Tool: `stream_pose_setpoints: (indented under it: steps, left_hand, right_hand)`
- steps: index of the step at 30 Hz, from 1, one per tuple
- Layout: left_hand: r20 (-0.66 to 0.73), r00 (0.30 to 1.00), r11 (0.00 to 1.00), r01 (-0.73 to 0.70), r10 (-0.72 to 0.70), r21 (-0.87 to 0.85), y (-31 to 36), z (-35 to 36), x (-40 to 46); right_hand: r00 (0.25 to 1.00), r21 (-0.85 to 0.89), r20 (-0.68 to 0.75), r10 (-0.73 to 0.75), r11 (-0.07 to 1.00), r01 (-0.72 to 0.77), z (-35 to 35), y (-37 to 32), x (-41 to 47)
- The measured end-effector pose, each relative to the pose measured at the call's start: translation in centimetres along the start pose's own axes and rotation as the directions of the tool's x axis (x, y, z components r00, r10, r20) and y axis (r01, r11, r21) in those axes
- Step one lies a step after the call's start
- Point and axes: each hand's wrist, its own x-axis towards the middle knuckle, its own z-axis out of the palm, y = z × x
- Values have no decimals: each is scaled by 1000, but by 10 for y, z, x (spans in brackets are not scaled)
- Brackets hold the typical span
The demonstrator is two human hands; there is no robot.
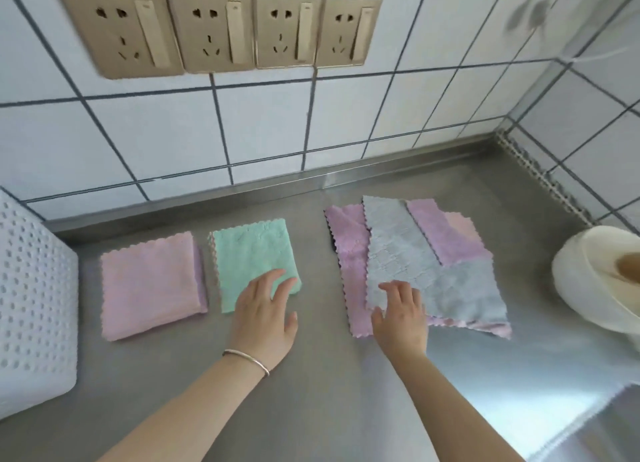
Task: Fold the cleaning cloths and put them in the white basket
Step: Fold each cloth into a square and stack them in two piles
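From the head view, the risk is that the folded green cloth springs open or slides on the steel surface if the left hand drags off it. That hand lies flat, fingers straight, on its near corner. The right hand, fingers spread, rests on the unfolded grey cloth. The white basket stands far left of the green cloth, beyond a folded pink cloth.
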Motion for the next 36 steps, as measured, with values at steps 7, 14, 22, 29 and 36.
stream_pose_setpoints:
  steps: [7,14,22,29,36]
  left_hand:
    - [180,983,999,-24,29,-31,59,33,13]
    - [135,940,948,-319,314,13,111,29,65]
    - [-10,950,945,-312,313,-97,159,-23,121]
    - [-207,969,961,-182,138,-208,161,-118,115]
    - [-280,959,956,-48,-37,-289,99,-201,61]
  right_hand:
    - [993,-135,64,-100,985,108,8,48,13]
    - [937,-22,-208,-282,959,284,-11,60,43]
    - [761,16,-455,-463,850,526,-98,50,83]
    - [901,5,-370,-225,970,244,-174,51,94]
    - [975,71,-196,-110,990,126,-223,3,70]
